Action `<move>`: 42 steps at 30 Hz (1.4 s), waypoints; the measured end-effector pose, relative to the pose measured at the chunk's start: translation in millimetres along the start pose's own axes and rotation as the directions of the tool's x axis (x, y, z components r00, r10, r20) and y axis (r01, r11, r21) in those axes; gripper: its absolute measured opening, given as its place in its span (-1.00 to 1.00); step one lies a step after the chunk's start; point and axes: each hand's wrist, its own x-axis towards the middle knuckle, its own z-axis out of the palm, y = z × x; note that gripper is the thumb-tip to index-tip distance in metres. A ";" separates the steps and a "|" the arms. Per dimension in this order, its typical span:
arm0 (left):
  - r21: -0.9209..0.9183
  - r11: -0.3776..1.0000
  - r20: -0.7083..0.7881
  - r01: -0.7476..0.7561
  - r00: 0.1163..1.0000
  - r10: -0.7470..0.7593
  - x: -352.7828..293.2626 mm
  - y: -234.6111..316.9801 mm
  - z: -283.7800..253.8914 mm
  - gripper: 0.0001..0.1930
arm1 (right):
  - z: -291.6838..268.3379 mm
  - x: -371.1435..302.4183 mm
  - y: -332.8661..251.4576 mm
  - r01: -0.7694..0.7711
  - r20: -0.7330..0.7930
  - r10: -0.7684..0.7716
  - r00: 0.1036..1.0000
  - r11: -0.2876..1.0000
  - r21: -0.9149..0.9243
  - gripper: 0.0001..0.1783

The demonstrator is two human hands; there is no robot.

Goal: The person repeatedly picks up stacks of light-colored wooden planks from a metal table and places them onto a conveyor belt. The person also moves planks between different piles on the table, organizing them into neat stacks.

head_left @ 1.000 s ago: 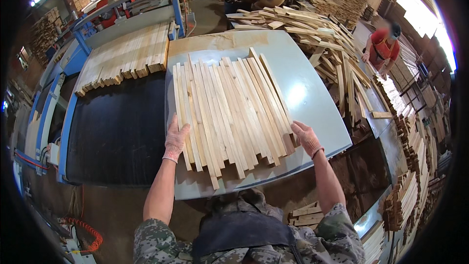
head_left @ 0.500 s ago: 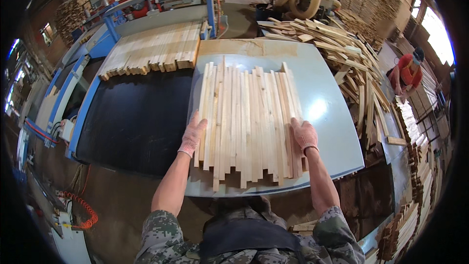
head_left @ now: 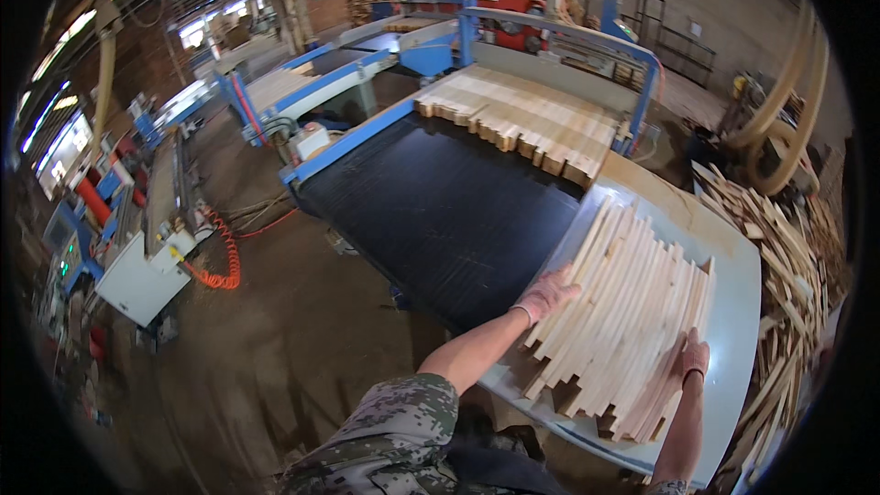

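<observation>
A row of pale wooden strips (head_left: 620, 316) lies side by side on a light grey tabletop (head_left: 738, 289), its near ends uneven. My left hand (head_left: 547, 294), in a pinkish knit glove, presses against the row's left side, fingers over the outer strips. On the opposite side my right hand (head_left: 695, 355), gloved the same way, holds the outer edge. Both hands squeeze the row between them. Left of the tabletop, a black flat bed (head_left: 440, 211) adjoins it. Another row of wood pieces (head_left: 522, 115) rests at the bed's far end.
A blue machine frame (head_left: 559, 23) spans the far end of the bed. Loose wood strips (head_left: 779, 284) are heaped right of the tabletop. Left stands a white machine cabinet (head_left: 142, 280) with an orange coiled hose (head_left: 225, 261). Thick beige ducts (head_left: 793, 119) hang at the far right.
My view has swung to the left, so the tabletop and strips now appear farther right and more of the left-hand machines show. Both hands stay on the sides of the row.
</observation>
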 end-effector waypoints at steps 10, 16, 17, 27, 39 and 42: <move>0.093 0.985 0.047 0.142 0.988 -0.147 -13.4 13.8 -13.2 -0.04 | 23.3 -2.0 -12.9 0.008 -0.156 -0.026 0.987 0.993 -0.118 0.04; -0.037 0.988 0.056 0.152 0.987 -0.149 -9.0 21.6 -10.7 -0.13 | 21.4 15.2 3.0 -0.023 -0.169 0.022 0.985 1.000 -0.006 0.02; -0.027 0.988 0.045 0.152 0.988 -0.151 -9.9 20.7 -11.2 -0.13 | 23.9 10.6 -0.5 -0.024 -0.174 0.027 0.984 1.000 0.018 0.01; -0.134 0.990 -0.014 0.052 0.998 -0.054 0.2 -9.2 5.3 -0.23 | 24.5 14.7 0.1 -0.046 -0.083 0.048 0.995 0.999 0.025 0.00; -0.218 0.976 -0.018 0.027 0.999 -0.031 -3.0 -7.2 4.0 -0.24 | 17.8 -3.9 -8.9 -0.011 -0.128 0.011 0.992 1.000 0.001 -0.04; -0.220 0.976 -0.037 0.000 0.999 -0.008 0.6 -14.1 4.2 -0.24 | 21.7 -3.1 -12.2 -0.007 -0.162 0.006 0.987 1.000 -0.003 -0.07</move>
